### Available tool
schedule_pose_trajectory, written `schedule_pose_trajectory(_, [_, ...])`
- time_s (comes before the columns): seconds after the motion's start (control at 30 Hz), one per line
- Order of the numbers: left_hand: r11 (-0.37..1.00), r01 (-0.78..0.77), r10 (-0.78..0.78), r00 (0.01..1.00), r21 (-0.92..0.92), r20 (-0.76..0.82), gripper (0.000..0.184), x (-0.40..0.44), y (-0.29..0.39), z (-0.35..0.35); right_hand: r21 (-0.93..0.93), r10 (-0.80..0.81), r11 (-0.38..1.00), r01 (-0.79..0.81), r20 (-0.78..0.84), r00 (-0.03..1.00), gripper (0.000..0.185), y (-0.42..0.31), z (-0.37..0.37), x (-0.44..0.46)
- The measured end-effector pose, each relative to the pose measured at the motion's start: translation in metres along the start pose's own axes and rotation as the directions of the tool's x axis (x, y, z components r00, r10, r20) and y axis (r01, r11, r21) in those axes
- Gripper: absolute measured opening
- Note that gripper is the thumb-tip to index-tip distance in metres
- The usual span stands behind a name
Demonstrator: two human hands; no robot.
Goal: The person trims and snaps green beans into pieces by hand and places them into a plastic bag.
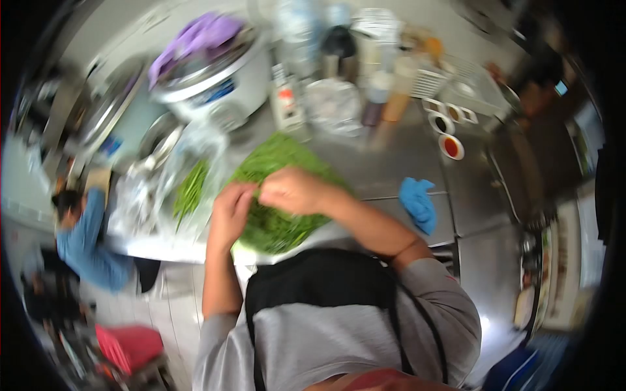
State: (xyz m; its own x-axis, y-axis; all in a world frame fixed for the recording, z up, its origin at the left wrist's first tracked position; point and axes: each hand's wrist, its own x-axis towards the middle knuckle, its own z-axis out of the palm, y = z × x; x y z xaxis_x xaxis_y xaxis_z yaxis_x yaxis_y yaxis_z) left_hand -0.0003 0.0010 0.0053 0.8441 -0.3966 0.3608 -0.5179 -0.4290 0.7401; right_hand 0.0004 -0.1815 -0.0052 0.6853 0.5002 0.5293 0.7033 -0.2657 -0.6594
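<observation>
Curling inward, left grip and right grip (contents unclear) overhang leaves.

- Leafy greens, centre: bright green, with darker green patches.
- Slender stems, left of centre: vivid green.
- Cloth, upper left: purple.
- Large vessel, upper left: white, bearing a blue label.
- Basket, upper right: white, with a slatted pattern.
- Round dish, upper right: white rim, red-orange contents.
- Crumpled item, right of centre: light blue.
- Worktop, right of centre: silver-grey.
- Apron, lower centre: black; shirt: grey.
- Another person's top, far left: blue.
- Angular object, lower left: pinkish red.
</observation>
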Motion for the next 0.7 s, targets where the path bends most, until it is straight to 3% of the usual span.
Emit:
schedule_pose_trajectory(0.07, [0.987, 0.072, -0.054, 0.990, -0.143, 0.128, 0.010, -0.001, -0.002, 0.002, 0.417, 0.034, 0.909, -0.012, -0.046, 0.998, 0.022, 0.000, 0.006, -0.003])
schedule_pose_trajectory(0.1, [0.957, 0.107, -0.084, 0.992, -0.270, 0.098, 0.011, -0.002, -0.003, 0.007, 0.555, 0.166, 0.821, -0.133, -0.009, 0.986, 0.023, -0.003, 0.007, -0.004])
schedule_pose_trajectory(0.17, [0.935, 0.132, -0.142, 0.990, -0.329, -0.007, 0.011, 0.001, -0.008, 0.011, 0.792, 0.332, 0.598, -0.122, -0.107, 0.937, 0.024, 0.001, 0.007, -0.007])
schedule_pose_trajectory(0.27, [0.885, 0.089, -0.173, 0.974, -0.457, -0.146, 0.013, 0.005, -0.011, 0.008, 0.668, 0.422, 0.705, -0.237, -0.127, 0.897, 0.020, 0.021, 0.013, -0.012])
schedule_pose_trajectory(0.33, [0.875, 0.045, -0.155, 0.970, -0.483, -0.189, 0.012, 0.007, -0.005, 0.008, 0.249, 0.362, 0.915, -0.318, -0.155, 0.919, 0.017, 0.014, 0.013, -0.011])
schedule_pose_trajectory(0.37, [0.870, 0.028, -0.151, 0.965, -0.493, -0.212, 0.011, 0.007, -0.002, 0.009, 0.016, 0.330, 0.943, -0.331, -0.152, 0.932, 0.016, 0.011, 0.016, -0.011])
schedule_pose_trajectory(0.4, [0.845, 0.018, -0.138, 0.973, -0.535, -0.186, 0.011, 0.007, 0.000, 0.010, 0.115, 0.311, 0.950, -0.291, -0.231, 0.922, 0.019, 0.009, 0.024, -0.010])
schedule_pose_trajectory(0.5, [0.805, 0.001, -0.134, 0.975, -0.593, -0.179, 0.010, 0.007, 0.002, 0.015, 0.045, 0.123, 0.992, -0.115, -0.269, 0.955, 0.019, 0.007, 0.034, -0.006])
schedule_pose_trajectory(0.53, [0.767, 0.003, -0.144, 0.975, -0.642, -0.167, 0.009, 0.007, 0.000, 0.014, 0.057, 0.191, 0.981, -0.184, -0.182, 0.965, 0.019, 0.009, 0.035, -0.004])
schedule_pose_trajectory(0.6, [0.748, 0.017, -0.189, 0.964, -0.663, -0.188, 0.009, 0.008, 0.001, 0.010, 0.070, 0.260, 0.965, -0.251, -0.184, 0.948, 0.015, 0.007, 0.038, -0.003])
schedule_pose_trajectory(0.7, [0.568, -0.025, -0.211, 0.962, -0.823, -0.175, 0.007, 0.011, -0.002, 0.010, -0.017, 0.143, 0.989, -0.150, -0.204, 0.968, 0.011, 0.008, 0.029, -0.003])
